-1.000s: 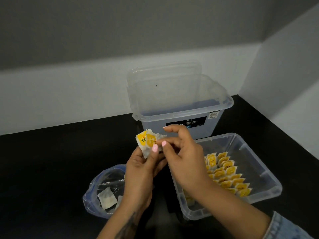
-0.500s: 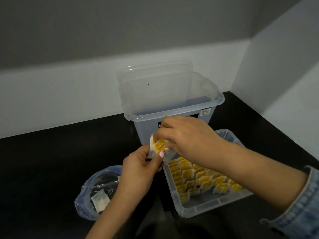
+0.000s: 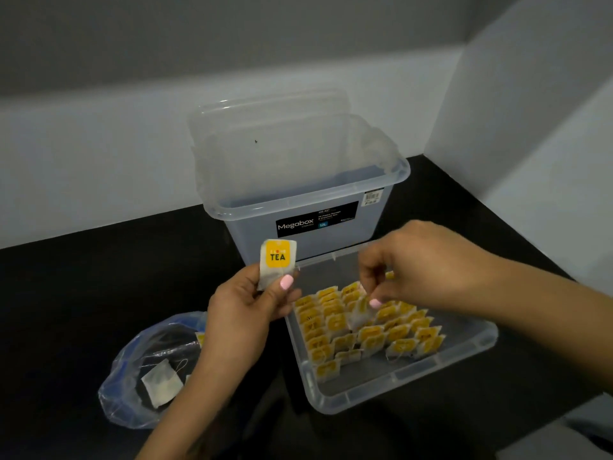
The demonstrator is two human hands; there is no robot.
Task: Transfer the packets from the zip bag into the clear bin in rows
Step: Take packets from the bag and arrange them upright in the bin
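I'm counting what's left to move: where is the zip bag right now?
In the head view the zip bag lies on the black counter at lower left, beside the left hand's wrist and left of the clear bin.

The clear bin (image 3: 464,355) was glossy translucent plastic; the zip bag (image 3: 132,366) was crinkled shiny film; the packets (image 3: 368,330) looked papery; the desk (image 3: 83,293) was matt black.

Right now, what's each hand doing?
Left hand: closed on a tea packet.
Right hand: pinching another packet over the clear bin.
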